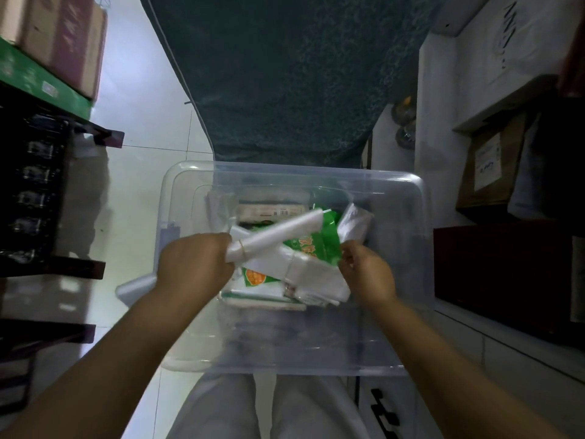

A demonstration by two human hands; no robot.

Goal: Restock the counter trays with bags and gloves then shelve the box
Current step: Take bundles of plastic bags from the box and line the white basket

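A clear box (pixel 395 217) sits on the floor (pixel 142 122) in front of the person's legs, holding packets and bag bundles. The left hand (pixel 193 264) is closed around one end of a white roll (pixel 278 231) of bags, lifted above the contents. The right hand (pixel 367 274) pinches a green packet (pixel 319 245) inside the box, above a banded stack (pixel 310 274) of bags.

— Where does the view sit?
— There is one, worn on the person's head, directly above the clear plastic box (pixel 196 198); it faces steeply down into it.
— How near?
— Close: the box fills the middle, both forearms enter from the edge nearest the wearer, and floor shows beyond the box's far rim.
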